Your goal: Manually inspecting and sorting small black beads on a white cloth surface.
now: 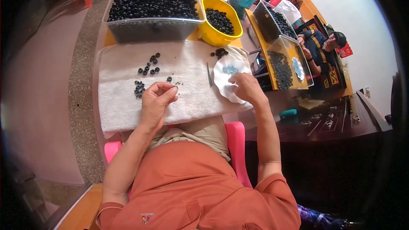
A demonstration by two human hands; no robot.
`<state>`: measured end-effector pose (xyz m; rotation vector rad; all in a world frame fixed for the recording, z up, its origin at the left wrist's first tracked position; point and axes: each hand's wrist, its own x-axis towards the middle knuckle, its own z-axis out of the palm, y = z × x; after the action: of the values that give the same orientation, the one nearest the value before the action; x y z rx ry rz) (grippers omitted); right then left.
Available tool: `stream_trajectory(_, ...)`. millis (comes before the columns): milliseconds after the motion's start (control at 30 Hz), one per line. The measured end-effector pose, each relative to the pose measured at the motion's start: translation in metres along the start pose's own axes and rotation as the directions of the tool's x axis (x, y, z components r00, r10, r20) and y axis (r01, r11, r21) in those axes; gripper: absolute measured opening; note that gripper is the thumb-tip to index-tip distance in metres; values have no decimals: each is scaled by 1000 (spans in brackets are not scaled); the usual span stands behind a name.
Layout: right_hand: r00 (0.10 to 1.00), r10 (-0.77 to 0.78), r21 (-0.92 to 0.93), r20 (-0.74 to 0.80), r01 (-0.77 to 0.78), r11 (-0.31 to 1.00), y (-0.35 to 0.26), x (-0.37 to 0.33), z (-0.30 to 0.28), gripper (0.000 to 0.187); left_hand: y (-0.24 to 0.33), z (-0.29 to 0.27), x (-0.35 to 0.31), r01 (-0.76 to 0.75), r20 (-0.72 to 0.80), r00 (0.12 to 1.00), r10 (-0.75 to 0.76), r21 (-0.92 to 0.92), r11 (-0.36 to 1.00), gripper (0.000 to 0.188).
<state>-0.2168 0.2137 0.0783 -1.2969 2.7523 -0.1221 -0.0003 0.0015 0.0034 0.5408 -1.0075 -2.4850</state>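
Note:
My left hand (pixel 158 102) is closed in a pinch above the white towel (pixel 128 66); a small dark bit shows at its fingertips, too little to name. Just beyond it lies a single black ring-shaped part (pixel 169 79), with tiny bits beside it. My right hand (pixel 248 87) reaches into a white dish with a wavy rim (pixel 221 86), its fingers curled together at the tips. Small light blue pieces (pixel 230 69) lie in that dish, beside the fingers. Whatever the right fingertips hold, if anything, is hidden.
Loose black parts (pixel 139 88) cluster on the towel's left, and a dark slim tool (pixel 209 74) lies by the dish. Behind stand a clear bin (pixel 149 30) and a yellow basin (pixel 215 39), both holding black parts. At right, another person (pixel 317 44) sits near more clear bins (pixel 304 83).

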Motion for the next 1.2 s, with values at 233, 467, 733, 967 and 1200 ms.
stream_trajectory(233,986,-11,-53,166,20,998,-3,13,9,18,0,-2,1,1,2,1000,-1,16,1000,14)
stream_trajectory(467,987,-75,-16,144,79,997,-3,17,13,19,0,-2,0,3,6,1000,-3,15,1000,13)
stream_trajectory(733,974,-187,167,-127,207,964,-7,16,6,20,0,0,0,7,9,1000,-7,14,1000,14)
stream_trajectory(967,966,-192,786,-172,252,565,-64,13,12,10,-4,-2,0,57,45,997,-59,35,998,13)
stream_trajectory(1200,944,-327,988,36,16,154,-89,26,50,12,7,5,-4,154,132,978,-160,50,987,15)
